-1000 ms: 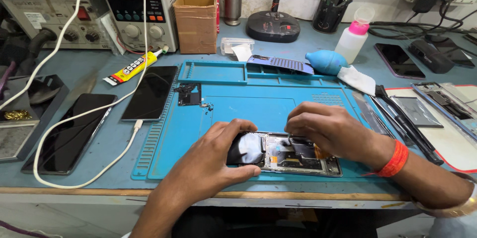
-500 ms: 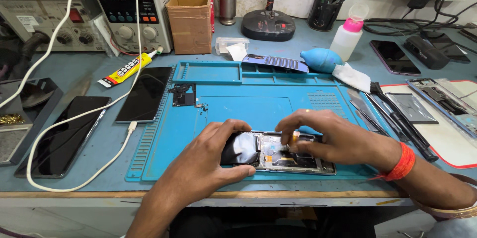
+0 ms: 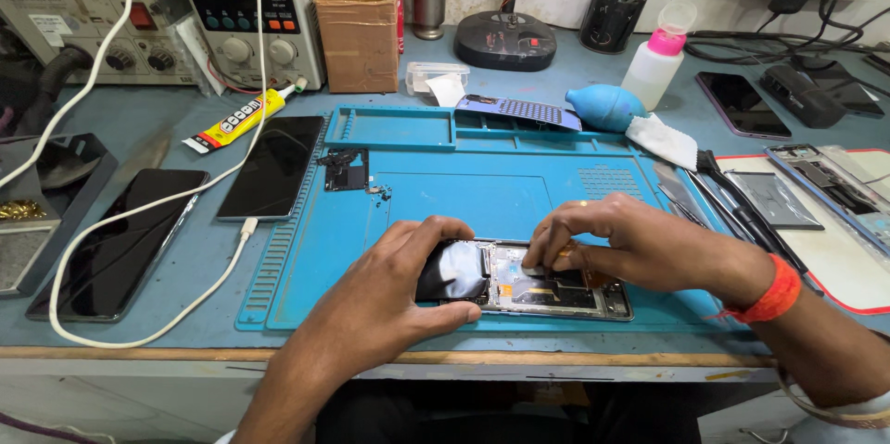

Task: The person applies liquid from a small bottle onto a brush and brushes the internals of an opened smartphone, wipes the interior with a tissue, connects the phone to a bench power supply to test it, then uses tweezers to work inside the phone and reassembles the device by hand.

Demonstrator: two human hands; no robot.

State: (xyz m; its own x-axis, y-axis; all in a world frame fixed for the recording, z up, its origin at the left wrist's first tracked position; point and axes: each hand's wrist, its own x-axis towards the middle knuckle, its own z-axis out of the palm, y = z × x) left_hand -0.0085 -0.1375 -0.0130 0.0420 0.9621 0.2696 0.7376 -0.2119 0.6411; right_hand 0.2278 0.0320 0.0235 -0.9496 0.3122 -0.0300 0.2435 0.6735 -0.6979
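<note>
The opened phone (image 3: 538,282) lies lengthwise at the lower centre of the frame, on the blue work mat (image 3: 482,189) and close to the mat's near edge, which runs just short of the bench edge (image 3: 464,358). Above the phone the middle of the mat is bare up to a small black part (image 3: 345,169) at its upper left. Tweezers and flat tools (image 3: 732,208) crowd the mat's right edge; two dark phones (image 3: 199,198) lie beside the left edge.

The left hand (image 3: 394,291) clamps the phone's left end, thumb under the near edge, fingers curled over the far edge. The right hand (image 3: 630,240) rests on the phone's centre, fingertips pinched low; whether they hold anything cannot be told.

Both hands hide much of the phone. Its left end shows a dark, glossy surface; the middle shows exposed boards inside a silver frame.
</note>
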